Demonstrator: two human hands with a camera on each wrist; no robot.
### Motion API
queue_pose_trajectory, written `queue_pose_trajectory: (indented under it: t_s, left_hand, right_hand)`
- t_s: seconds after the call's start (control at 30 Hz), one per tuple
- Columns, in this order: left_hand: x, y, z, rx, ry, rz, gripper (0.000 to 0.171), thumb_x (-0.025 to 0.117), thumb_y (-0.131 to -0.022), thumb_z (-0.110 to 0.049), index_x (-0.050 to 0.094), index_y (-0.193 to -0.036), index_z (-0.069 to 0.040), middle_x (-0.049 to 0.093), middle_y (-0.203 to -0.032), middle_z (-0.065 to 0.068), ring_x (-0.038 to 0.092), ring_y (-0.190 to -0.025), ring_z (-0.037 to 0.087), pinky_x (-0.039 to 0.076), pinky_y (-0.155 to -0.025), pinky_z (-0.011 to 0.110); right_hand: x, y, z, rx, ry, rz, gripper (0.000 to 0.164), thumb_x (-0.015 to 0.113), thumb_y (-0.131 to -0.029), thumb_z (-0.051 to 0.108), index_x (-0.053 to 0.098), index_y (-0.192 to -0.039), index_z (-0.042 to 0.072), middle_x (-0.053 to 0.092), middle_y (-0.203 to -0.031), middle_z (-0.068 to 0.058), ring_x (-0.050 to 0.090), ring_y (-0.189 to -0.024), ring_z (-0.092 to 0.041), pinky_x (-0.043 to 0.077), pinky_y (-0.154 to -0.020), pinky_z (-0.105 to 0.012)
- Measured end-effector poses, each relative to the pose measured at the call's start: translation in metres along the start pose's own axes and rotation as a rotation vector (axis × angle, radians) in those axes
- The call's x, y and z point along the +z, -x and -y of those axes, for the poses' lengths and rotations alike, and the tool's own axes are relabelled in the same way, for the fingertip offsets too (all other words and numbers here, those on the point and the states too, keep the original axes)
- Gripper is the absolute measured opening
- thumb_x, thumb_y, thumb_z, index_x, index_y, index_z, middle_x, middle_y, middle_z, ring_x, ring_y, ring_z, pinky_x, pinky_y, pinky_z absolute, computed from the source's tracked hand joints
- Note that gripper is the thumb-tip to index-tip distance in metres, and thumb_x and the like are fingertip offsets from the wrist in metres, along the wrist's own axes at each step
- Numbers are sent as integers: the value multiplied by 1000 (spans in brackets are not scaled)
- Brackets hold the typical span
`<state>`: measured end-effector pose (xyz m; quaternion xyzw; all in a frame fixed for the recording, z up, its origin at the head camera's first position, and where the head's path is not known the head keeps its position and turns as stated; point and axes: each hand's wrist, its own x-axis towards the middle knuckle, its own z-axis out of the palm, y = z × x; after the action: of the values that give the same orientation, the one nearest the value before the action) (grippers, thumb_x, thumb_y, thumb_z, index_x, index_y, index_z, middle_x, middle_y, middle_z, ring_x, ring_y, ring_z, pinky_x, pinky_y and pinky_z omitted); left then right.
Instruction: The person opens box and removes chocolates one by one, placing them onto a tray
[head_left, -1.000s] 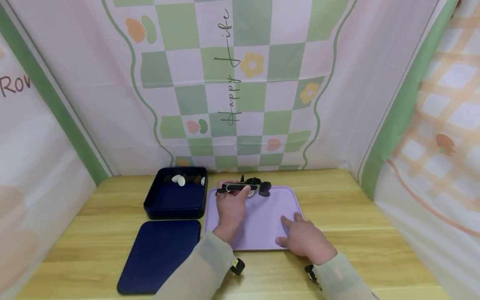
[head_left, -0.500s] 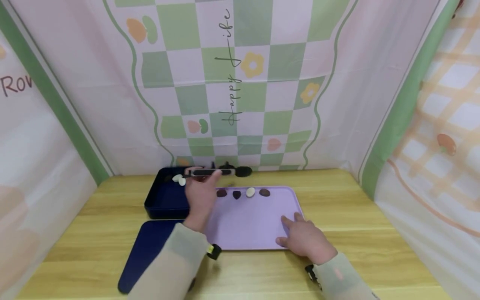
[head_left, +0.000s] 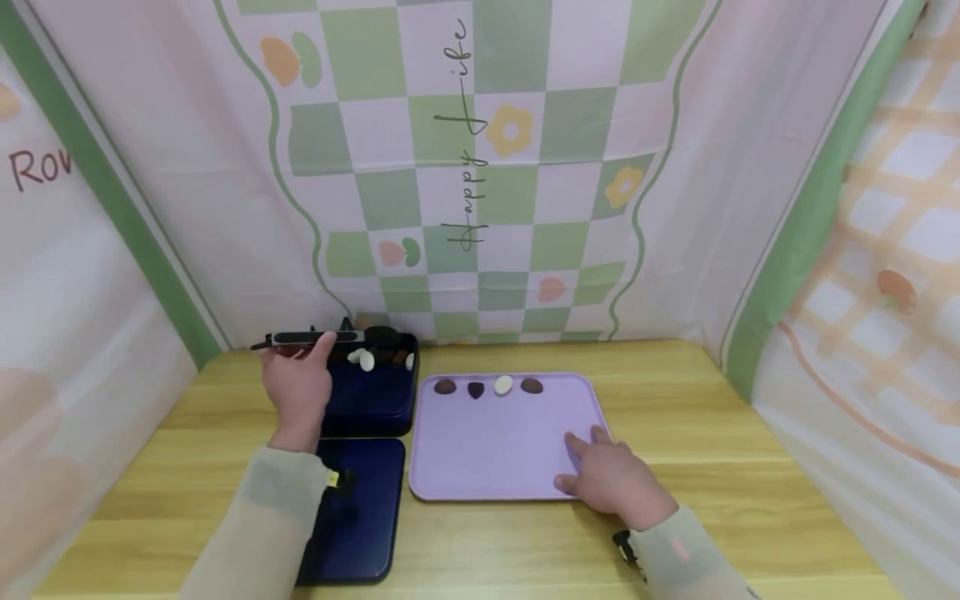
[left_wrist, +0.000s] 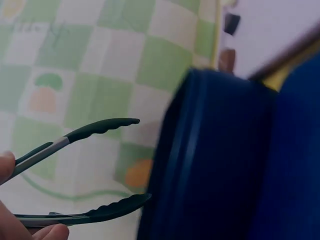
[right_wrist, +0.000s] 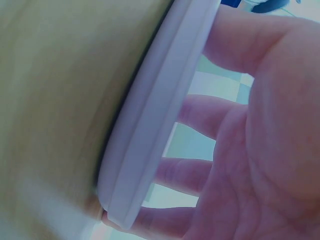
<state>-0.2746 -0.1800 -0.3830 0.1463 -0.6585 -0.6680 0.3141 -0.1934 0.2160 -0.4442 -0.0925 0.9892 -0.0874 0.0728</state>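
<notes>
Tongs (head_left: pixel 315 337) are gripped in your left hand (head_left: pixel 296 387), their jaws spread with nothing between them, at the far left of the navy box (head_left: pixel 371 396). Your right hand (head_left: pixel 618 482) rests with fingers extended on the lilac tray (head_left: pixel 495 450) at its right edge. The work looks partway along: you have a brown oval (head_left: pixel 445 387), a dark pointed piece (head_left: pixel 476 389), a white oval (head_left: pixel 503 385) and another brown oval (head_left: pixel 532 386) lined up along the tray's far side; white pieces (head_left: pixel 366 359) and darker ones are left in the box.
</notes>
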Motion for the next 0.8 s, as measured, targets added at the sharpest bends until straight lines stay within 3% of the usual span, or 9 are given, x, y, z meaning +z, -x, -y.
queue_pose_trajectory:
  t_s: [0.33,0.6,0.8]
  left_hand:
    - [-12,-5,25,-67,-130,-87,64,82,-85,-22,42,-131,-1,60,-110,11,57,-98,16,51,-89,33]
    - [-14,-5,26,-97,-125,-112,62,80,-87,-21,41,-132,-3,59,-113,14,55,-95,15,48,-87,32]
    - [-18,-3,32,-140,-83,-68,65,78,-90,-23,38,-138,-6,57,-118,13,55,-104,20,46,-93,35]
  right_hand:
    - [-1,1,1,3,-6,9,74,68,-91,49,50,-144,1,31,-145,-42,38,-117,-70,37,-92,-74]
    - [1,-1,-1,9,-5,11,75,68,-90,51,50,-144,1,31,-145,-42,38,-116,-70,37,-92,-74]
    - [-1,0,0,5,-7,9,74,68,-91,50,51,-144,1,32,-144,-42,38,-117,-70,37,-93,-74]
